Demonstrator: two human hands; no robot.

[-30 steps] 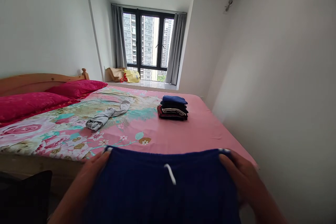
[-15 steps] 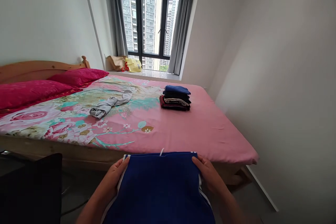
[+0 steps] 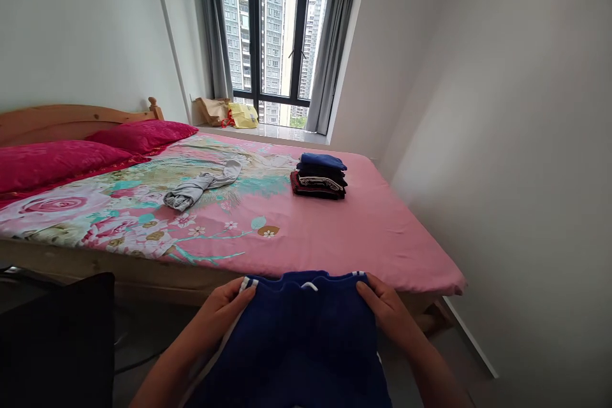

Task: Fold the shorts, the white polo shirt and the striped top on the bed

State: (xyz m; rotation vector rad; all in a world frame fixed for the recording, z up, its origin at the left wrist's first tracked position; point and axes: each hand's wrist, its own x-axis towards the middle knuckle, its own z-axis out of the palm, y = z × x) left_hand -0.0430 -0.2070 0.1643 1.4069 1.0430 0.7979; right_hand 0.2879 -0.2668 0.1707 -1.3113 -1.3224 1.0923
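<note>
Blue pants [image 3: 301, 344] with white side stripes and a white drawstring hang from both my hands, just in front of the bed's near edge. My left hand [image 3: 224, 309] grips the left end of the waistband, thumb on top. At the right end, my right hand [image 3: 385, 306] pinches the waistband the same way. The waistband sags open a little in the middle, and the lower part of the pants runs out of view. Beyond, a stack of folded clothes [image 3: 319, 177] lies on the bed, blue on top with black and dark red below.
A rumpled grey garment [image 3: 203, 186] lies on the floral bedsheet [image 3: 306, 236]. Red pillows [image 3: 62, 166] rest by the wooden headboard [image 3: 81, 116]. Paper bags [image 3: 243, 115] stand on the windowsill. A black object [image 3: 57, 338] is at the lower left; a wall rises on the right.
The waistband has shifted slightly right and its middle has parted, with the drawstring now drooping over the front. Both hands still hold its ends.
</note>
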